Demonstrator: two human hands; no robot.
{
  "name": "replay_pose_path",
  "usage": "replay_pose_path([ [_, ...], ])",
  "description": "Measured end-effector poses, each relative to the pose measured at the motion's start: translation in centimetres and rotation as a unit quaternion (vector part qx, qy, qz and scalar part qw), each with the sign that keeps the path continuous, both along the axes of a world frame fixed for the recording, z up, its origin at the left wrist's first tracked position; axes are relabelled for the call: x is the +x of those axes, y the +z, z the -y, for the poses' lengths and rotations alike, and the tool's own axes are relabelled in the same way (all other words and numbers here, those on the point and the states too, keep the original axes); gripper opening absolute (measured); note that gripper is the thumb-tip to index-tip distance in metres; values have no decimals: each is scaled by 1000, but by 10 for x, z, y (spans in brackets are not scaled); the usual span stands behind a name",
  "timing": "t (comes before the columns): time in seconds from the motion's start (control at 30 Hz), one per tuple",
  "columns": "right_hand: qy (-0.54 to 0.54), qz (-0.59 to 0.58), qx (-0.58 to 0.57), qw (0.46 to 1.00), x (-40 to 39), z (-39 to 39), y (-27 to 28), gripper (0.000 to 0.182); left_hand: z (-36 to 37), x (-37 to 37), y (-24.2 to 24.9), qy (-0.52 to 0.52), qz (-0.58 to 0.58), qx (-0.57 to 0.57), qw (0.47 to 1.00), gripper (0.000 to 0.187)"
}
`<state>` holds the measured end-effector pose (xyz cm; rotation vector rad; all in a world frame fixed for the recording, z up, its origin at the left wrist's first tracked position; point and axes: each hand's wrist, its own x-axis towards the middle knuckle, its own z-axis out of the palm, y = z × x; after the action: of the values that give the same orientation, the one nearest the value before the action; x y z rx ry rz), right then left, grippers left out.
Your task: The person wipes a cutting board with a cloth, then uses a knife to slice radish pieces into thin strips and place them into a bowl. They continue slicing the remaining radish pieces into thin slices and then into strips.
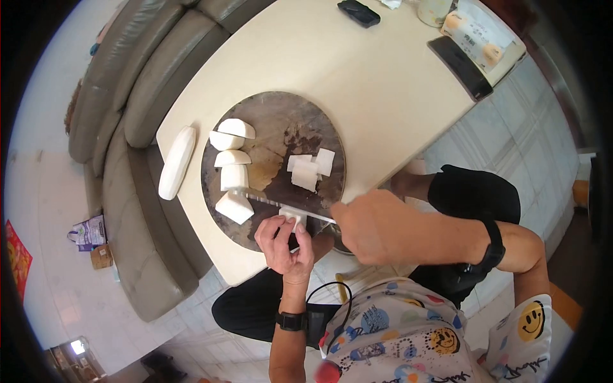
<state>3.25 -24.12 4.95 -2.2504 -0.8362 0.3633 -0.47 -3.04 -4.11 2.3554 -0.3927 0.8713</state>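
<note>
My right hand (373, 226) is closed round the handle of a knife (274, 202), its blade reaching left across the near part of a round cutting board (268, 105). Under the blade, the fingers of my left hand (285, 246) press on a piece of peeled white radish (294, 214). Several thick radish chunks (233, 158) stand in a row along the board's left side. Thin square radish slices (304, 173) lie overlapping on the right side. Off the board, at the table's left edge, rests a long peeled radish (177, 163).
The board stands on a cream table (357, 76). A phone (460, 67) lies at the table's right edge beside a tissue pack (479, 35) and a jar (434, 11). A black object (359, 13) is at the far edge. A grey sofa (150, 223) borders the left.
</note>
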Motion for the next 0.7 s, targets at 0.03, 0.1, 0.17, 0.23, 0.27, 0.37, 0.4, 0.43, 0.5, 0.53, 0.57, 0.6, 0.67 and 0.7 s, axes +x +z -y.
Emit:
replay_pose_path([
  [0.03, 15, 27, 6, 999, -6, 1, 2, 15, -2, 0, 0, 1, 0, 2, 1000, 22],
  [0.1, 42, 15, 10, 999, -11, 5, 7, 17, -4, -3, -4, 15, 7, 30, 999, 27],
  [0.17, 65, 2, 11, 998, -15, 8, 9, 19, -7, -4, -11, 18, 5, 17, 1000, 26],
  [0.23, 73, 30, 7, 997, -19, 8, 9, 19, -8, -4, -12, 20, 2, 6, 1000, 24],
  [0.27, 72, 27, 7, 997, -19, 8, 9, 19, -8, -5, -10, 16, -8, 8, 1000, 25],
  [0.37, 84, 11, -16, 996, -21, 5, 10, 19, -10, -7, -9, 12, -28, 20, 999, 27],
  [0.4, 81, 23, -17, 996, -22, 4, 10, 20, -11, -8, -9, 12, -34, 28, 999, 27],
  [0.43, 78, 35, -20, 996, -22, 3, 10, 20, -11, -8, -9, 12, -36, 27, 999, 27],
  [0.5, 72, 37, 10, 997, -21, 1, 6, 19, -11, -10, -9, 18, -46, 31, 998, 27],
  [0.53, 65, 43, 40, 996, -20, -1, 4, 19, -11, -10, -8, 17, -49, 30, 998, 27],
  [0.57, 65, 41, 38, 996, -17, -1, 4, 19, -10, -8, -6, 15, -45, 29, 998, 27],
  [0.6, 77, 31, 38, 996, -13, -2, 4, 18, -10, -8, -6, 13, -40, 28, 999, 28],
  [0.67, 89, 20, 37, 995, -9, -4, 3, 17, -10, -9, -7, 17, -46, 19, 999, 27],
  [0.7, 82, 17, 45, 995, -7, -6, 2, 18, -10, -9, -7, 21, -49, 14, 998, 25],
])
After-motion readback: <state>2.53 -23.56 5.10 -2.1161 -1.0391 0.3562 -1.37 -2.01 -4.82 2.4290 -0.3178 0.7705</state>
